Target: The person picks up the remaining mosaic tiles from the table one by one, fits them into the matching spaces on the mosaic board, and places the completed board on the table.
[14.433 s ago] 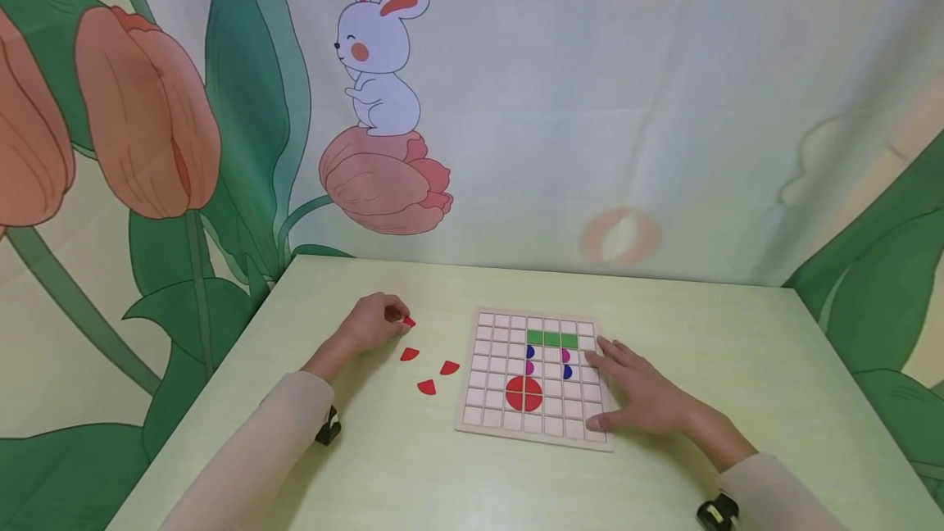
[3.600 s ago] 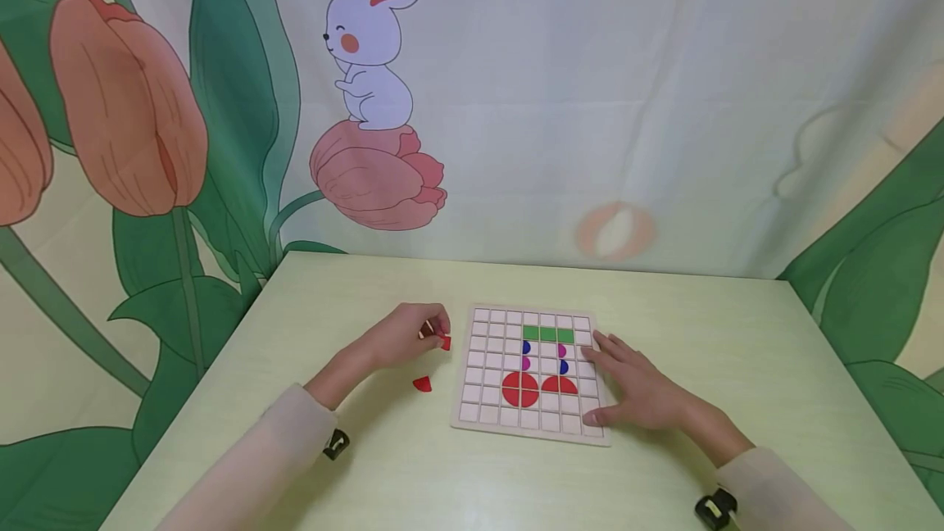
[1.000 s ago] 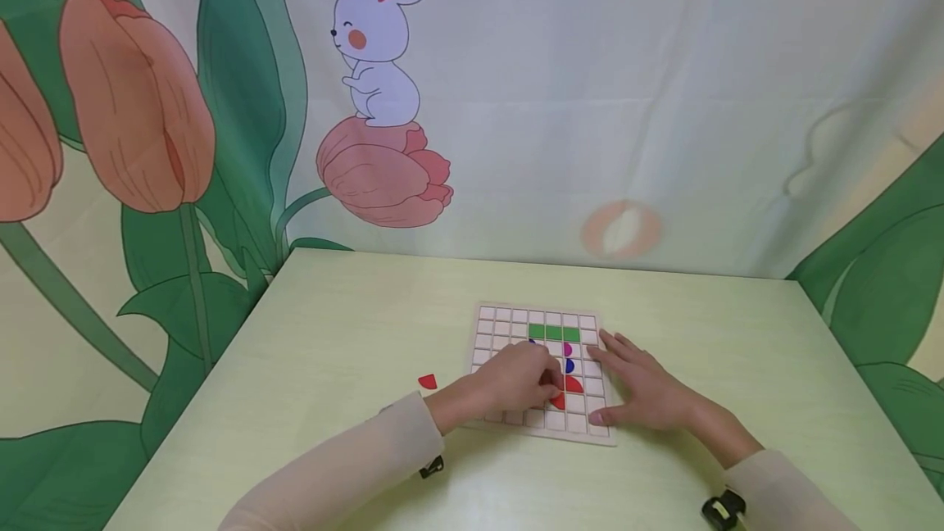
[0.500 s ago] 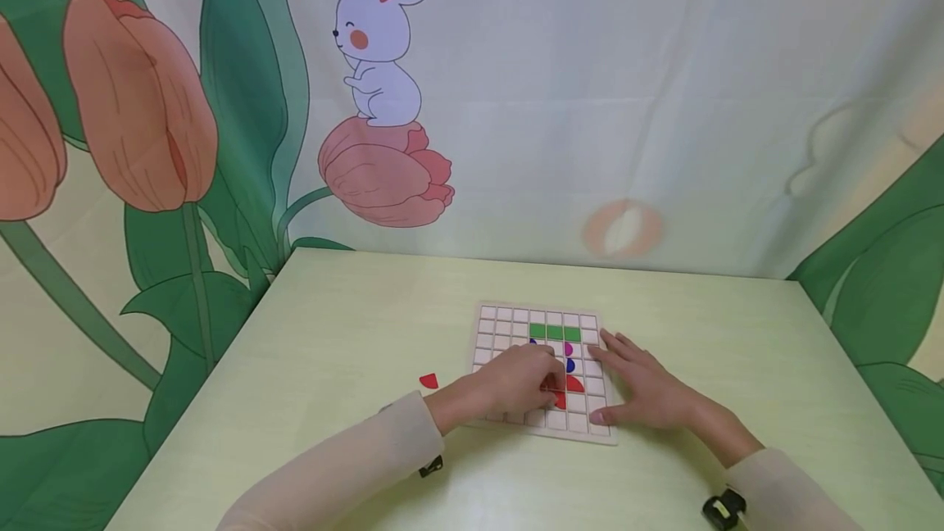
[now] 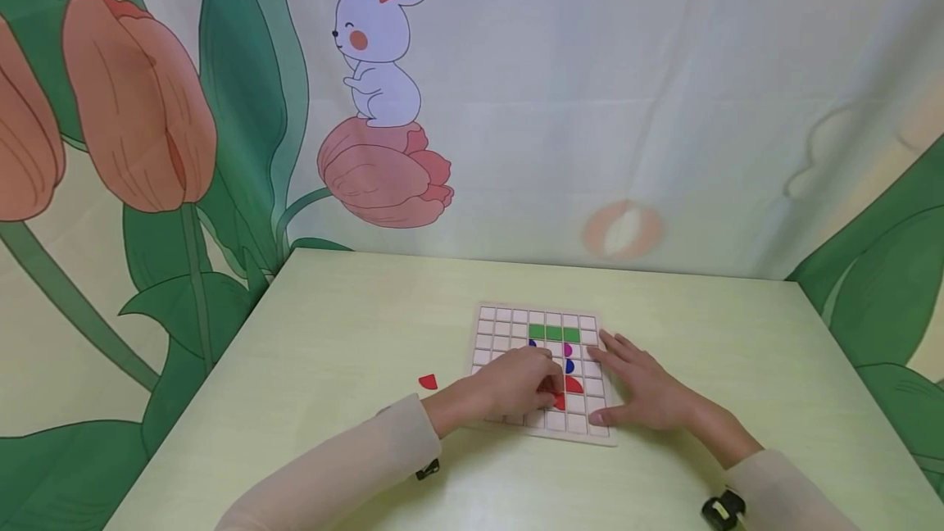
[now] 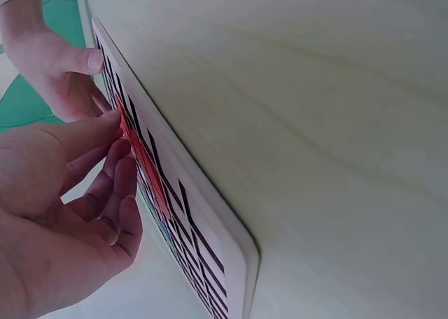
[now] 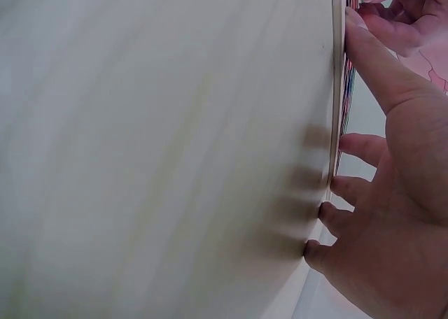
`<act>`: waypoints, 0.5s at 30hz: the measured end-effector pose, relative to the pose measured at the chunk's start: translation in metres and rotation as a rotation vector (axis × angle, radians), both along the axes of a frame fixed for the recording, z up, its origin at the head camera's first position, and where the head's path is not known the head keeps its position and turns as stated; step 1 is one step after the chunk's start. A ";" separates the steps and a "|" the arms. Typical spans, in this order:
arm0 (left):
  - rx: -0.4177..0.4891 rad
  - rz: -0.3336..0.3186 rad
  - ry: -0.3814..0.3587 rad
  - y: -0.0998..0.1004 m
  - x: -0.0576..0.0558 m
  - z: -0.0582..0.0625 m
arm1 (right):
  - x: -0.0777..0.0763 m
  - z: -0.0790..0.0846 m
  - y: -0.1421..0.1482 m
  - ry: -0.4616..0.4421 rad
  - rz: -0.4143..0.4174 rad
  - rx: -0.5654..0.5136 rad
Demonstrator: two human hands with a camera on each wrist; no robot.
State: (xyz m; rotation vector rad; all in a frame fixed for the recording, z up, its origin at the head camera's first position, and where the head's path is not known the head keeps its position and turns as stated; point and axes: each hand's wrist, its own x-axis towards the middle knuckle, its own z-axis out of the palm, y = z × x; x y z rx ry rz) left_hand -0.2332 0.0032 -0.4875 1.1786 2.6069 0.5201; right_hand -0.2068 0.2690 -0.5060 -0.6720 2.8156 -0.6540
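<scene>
A square wooden grid board (image 5: 496, 339) lies on the table. Over its lower middle, my left hand (image 5: 516, 378) bends down and pinches a red quarter-circle piece (image 5: 560, 403) between thumb and fingers, right at the board's surface. Just above is another red quarter-circle (image 5: 574, 385), set in a cell. My left hand and sleeve hide the board's lower left part. With fingers spread, my right hand (image 5: 649, 390) rests along the board's right edge, thumb on the near corner area. The left wrist view shows the left thumb tip against red pieces (image 6: 150, 168) on the board.
A loose red quarter-circle (image 5: 428, 382) lies on the table left of the board. Green squares (image 5: 555, 333) make a row on the board, with a magenta half-circle (image 5: 567, 350) and a blue half-circle (image 5: 569, 366) below. A printed curtain (image 5: 516, 105) hangs behind the table.
My left hand has moved from the loose red pieces at the left onto the board, and fewer pieces lie loose. Over the last second it barely shifts. My right hand stays at the board's edge.
</scene>
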 end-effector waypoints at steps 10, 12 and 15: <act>-0.006 -0.009 0.038 -0.001 0.000 -0.002 | -0.001 -0.003 0.000 0.005 -0.003 0.008; -0.006 -0.007 0.040 -0.001 0.000 -0.002 | -0.001 -0.003 0.000 0.003 -0.002 0.009; -0.009 -0.006 0.043 -0.001 0.000 -0.002 | -0.002 -0.003 0.000 0.000 -0.004 0.009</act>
